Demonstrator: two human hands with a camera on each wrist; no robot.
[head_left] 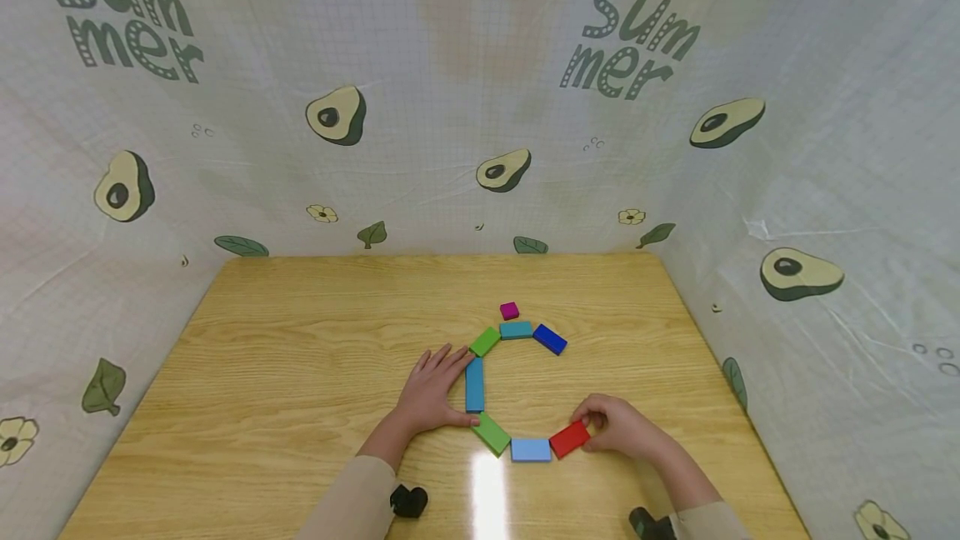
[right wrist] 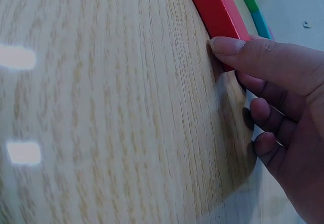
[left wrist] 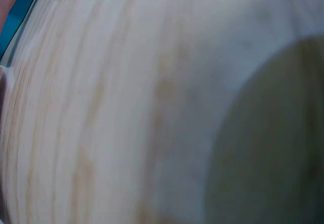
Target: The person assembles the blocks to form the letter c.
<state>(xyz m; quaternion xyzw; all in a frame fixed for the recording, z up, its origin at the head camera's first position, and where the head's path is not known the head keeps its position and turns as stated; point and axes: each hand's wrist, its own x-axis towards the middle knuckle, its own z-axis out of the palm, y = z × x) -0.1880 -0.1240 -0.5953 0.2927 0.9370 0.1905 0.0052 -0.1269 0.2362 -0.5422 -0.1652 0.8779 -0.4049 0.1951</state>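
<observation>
Flat coloured blocks form an open ring on the wooden table. My right hand point(head_left: 618, 427) pinches the red block point(head_left: 570, 439) at its right end; in the right wrist view the thumb lies along the block's near side. The red block's left end meets a light blue block point(head_left: 531, 450). My left hand point(head_left: 432, 392) rests with fingers spread, thumb on the lower green block point(head_left: 492, 434) and fingertips by the upper green block point(head_left: 485, 342). Between them stands a long blue block point(head_left: 475, 385). A teal block point(head_left: 516, 331) and a dark blue block point(head_left: 550, 339) continue the ring at the top.
A small magenta block point(head_left: 509, 311) lies just beyond the teal one. The wooden table point(head_left: 300, 315) is enclosed at the back and sides by a printed cloth point(head_left: 420, 190). On the right, a gap separates the dark blue block from the red one.
</observation>
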